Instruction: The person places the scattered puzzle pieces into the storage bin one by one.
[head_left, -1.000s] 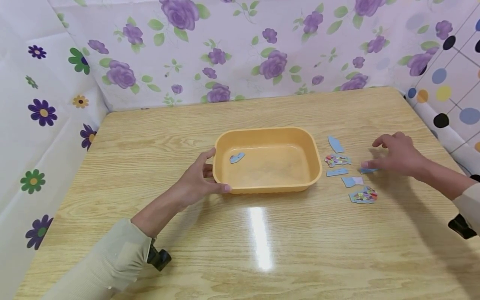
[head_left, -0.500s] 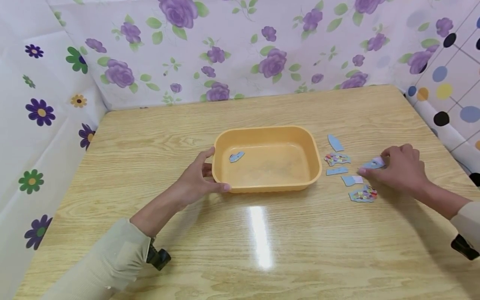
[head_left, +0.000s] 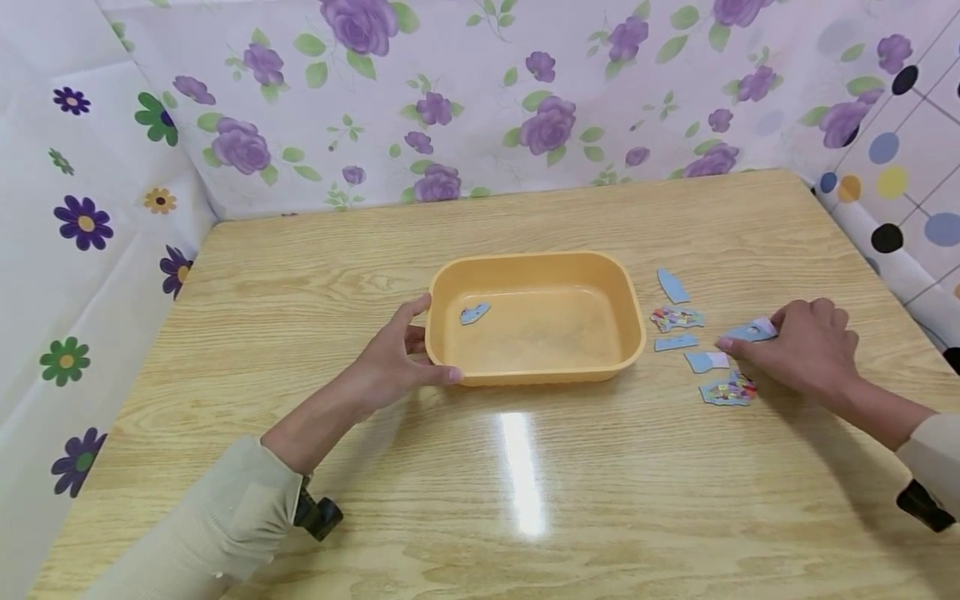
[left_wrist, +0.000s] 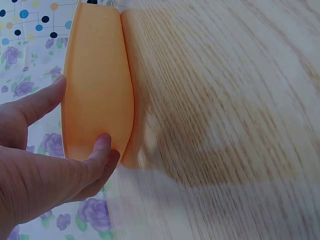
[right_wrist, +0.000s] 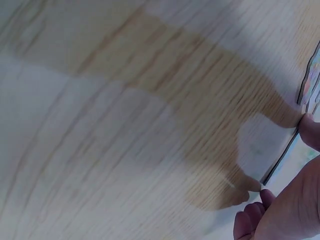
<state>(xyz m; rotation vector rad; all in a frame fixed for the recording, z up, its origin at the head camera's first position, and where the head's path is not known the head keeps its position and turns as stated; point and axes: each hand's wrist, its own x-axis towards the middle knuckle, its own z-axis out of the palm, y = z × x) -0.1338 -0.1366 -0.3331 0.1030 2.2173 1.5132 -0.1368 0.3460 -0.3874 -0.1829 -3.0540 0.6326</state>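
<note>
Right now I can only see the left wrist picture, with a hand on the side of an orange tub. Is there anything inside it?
Observer: Yes, one small blue piece lies in the tub, near the end by the left hand.
Operator: Cool! What about the right hand?
Observer: It is pinching a blue and pinkish piece.
Operator: Are there any more bits?
Observer: Yes, five other flat pieces lie on the table, to the right of the tub.
</note>
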